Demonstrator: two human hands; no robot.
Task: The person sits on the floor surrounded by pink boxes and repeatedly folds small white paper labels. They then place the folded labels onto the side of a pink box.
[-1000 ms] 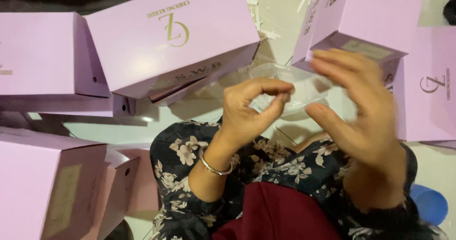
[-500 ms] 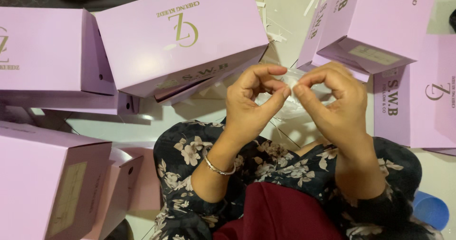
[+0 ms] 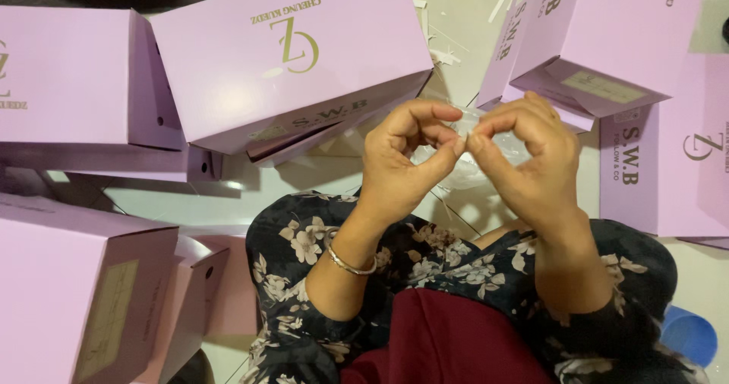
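film (image 3: 465,150): clear, crumpled, pinched above the lap (image 3: 448,338) between both hands | left hand (image 3: 399,164) and right hand (image 3: 528,164): curled, thumb and forefinger closed on its top edge | handling: judged very light, limp, slippery, tearable; best gripped at an edge | axis: none clear, bulk hangs toward the lap

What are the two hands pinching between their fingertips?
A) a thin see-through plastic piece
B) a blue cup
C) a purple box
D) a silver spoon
A: the left hand and right hand meet at the fingertips on a clear plastic piece, while the purple boxes lie around untouched.
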